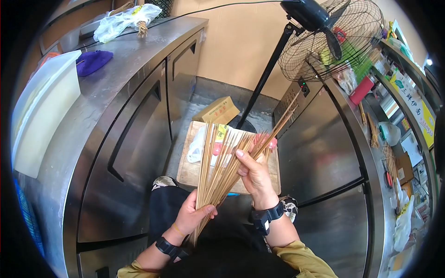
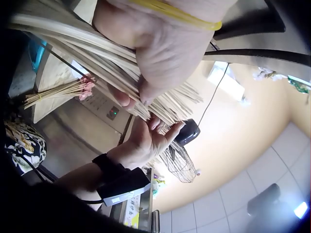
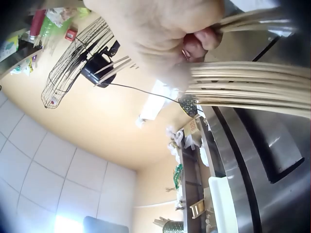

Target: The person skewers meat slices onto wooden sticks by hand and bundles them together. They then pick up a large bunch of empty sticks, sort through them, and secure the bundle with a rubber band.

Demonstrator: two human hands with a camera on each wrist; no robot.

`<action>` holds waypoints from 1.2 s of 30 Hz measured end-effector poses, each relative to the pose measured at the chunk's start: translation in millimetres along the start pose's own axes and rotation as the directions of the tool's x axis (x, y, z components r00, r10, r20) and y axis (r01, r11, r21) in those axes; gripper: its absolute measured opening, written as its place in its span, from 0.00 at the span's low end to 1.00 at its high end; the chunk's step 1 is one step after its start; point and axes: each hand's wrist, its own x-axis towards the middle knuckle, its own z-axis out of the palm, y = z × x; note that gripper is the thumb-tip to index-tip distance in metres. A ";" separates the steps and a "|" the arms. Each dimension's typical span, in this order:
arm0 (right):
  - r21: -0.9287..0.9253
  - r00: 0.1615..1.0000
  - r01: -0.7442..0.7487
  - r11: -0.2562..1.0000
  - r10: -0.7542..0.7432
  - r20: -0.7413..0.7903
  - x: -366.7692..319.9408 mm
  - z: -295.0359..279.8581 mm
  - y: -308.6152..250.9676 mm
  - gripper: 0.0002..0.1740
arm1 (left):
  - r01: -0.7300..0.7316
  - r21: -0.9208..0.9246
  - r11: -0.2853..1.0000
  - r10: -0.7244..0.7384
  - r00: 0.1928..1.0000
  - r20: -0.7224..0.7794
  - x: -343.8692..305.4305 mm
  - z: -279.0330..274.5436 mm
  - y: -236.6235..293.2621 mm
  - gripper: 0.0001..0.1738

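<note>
A thick, fanned bundle of long bamboo skewers [image 1: 208,178] stands up in front of me. My left hand [image 1: 193,215] grips it near the lower end, thumb across the front. Higher up on the right side, my right hand [image 1: 256,178] pinches some skewers between thumb and fingers; several of these stick out past it toward the upper right. In the left wrist view the skewers [image 2: 92,51] run under the left palm toward the right hand [image 2: 141,145]. The right wrist view shows skewers [image 3: 252,85] spread beside that hand, its fingertips curled.
Below the hands lies a wooden board [image 1: 187,169] with a white plastic bag [image 1: 197,143] and a pink-red wrapping [image 1: 271,141]. Behind it are a cardboard box [image 1: 217,111] and a standing fan [image 1: 331,37]. Steel cabinets [image 1: 134,134] flank both sides; a white tub [image 1: 46,111] sits left.
</note>
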 end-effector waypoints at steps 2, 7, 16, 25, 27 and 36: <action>-0.003 1.000 -0.017 1.000 0.017 0.001 0.5 -5.2 1.1 0.12 | -0.004 -0.010 1.000 0.004 1.000 0.004 0.5 0.1 -0.8 0.21; 0.014 1.000 -0.026 1.000 0.026 -0.012 -1.3 -5.0 -3.0 0.10 | -0.005 -0.017 1.000 0.006 1.000 0.008 1.2 1.8 -0.7 0.22; 0.106 0.999 -0.010 0.994 0.004 0.053 -1.1 -14.9 4.1 0.10 | -0.006 -0.048 0.999 0.007 1.000 0.021 0.7 0.6 -2.4 0.22; 0.105 1.000 -0.010 0.994 0.007 0.031 -1.9 -16.8 3.2 0.10 | 0.001 -0.045 0.999 0.001 0.999 0.051 0.5 3.5 -2.2 0.21; 0.100 1.000 0.009 0.995 -0.012 0.023 -2.0 -17.3 2.7 0.11 | 0.005 -0.041 0.999 -0.003 0.999 0.051 0.4 4.4 -1.5 0.21; -0.094 0.965 0.263 0.960 -0.261 0.040 32.6 -30.4 -37.7 0.05 | 0.001 -0.008 1.000 0.000 0.997 0.082 2.4 3.5 -1.9 0.22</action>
